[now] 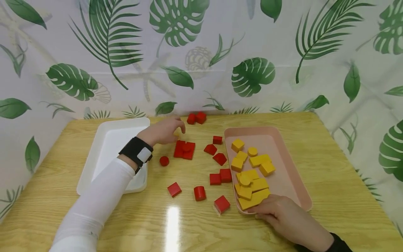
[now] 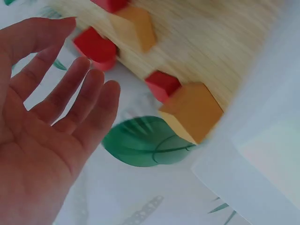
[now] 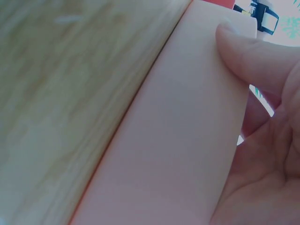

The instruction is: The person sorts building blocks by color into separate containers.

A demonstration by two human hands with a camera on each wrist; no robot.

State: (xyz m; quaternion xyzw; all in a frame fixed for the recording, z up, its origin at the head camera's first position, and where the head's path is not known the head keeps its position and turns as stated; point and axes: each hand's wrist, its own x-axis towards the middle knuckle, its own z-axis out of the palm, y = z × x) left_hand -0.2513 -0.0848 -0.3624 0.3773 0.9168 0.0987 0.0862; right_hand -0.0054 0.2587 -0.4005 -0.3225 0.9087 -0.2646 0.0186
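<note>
My left hand (image 1: pixel 163 131) reaches over the back of the table, its fingers loosely bent. In the left wrist view the fingers (image 2: pixel 101 101) hold nothing. Below them in the head view, a mostly hidden yellow block (image 1: pixel 177 134) shows beside flat red blocks (image 1: pixel 179 149). The left wrist view has two yellow blocks (image 2: pixel 192 112) near the hand, plus red ones (image 2: pixel 163 85). My right hand (image 1: pixel 281 215) grips the near rim of a pink tray (image 1: pixel 291 168), thumb outside on the wall (image 3: pixel 183 112). Several yellow blocks (image 1: pixel 254 199) lie in that tray.
A white tray (image 1: pixel 94 164) stands at the left, partly under my left forearm. Between the trays lie scattered red blocks (image 1: pixel 199 193), among them a red cylinder (image 1: pixel 164 161). Two red pieces (image 1: pixel 200 118) sit at the back edge, against a leaf-patterned cloth (image 1: pixel 201 84).
</note>
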